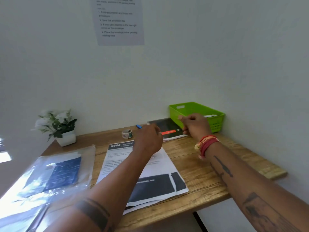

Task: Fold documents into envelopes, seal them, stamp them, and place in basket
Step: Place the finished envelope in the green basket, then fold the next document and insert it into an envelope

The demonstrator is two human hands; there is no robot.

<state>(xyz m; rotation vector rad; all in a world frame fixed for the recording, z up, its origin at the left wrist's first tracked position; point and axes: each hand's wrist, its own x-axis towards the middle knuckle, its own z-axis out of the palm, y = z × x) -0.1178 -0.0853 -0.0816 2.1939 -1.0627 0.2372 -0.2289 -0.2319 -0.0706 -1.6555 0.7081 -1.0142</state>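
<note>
Your left hand (pixel 148 139) hangs above the far end of the documents (pixel 142 171), fingers loosely curled, holding nothing you can see; your right hand (pixel 194 125) is raised in front of the green basket (pixel 197 108) at far right, fingers curled, whether pinching anything cannot be told; an envelope (pixel 212 116) lies in the basket; a tape roll (pixel 127 133) sits far left of the hands.

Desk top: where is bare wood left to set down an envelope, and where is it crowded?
Bare wood shows on the desk to the right of the printed documents, under the right forearm and out to the right edge. A smaller strip lies between the flower pot and the tape roll. The left side is crowded by the plastic sleeve; the back right holds the green basket.
</note>
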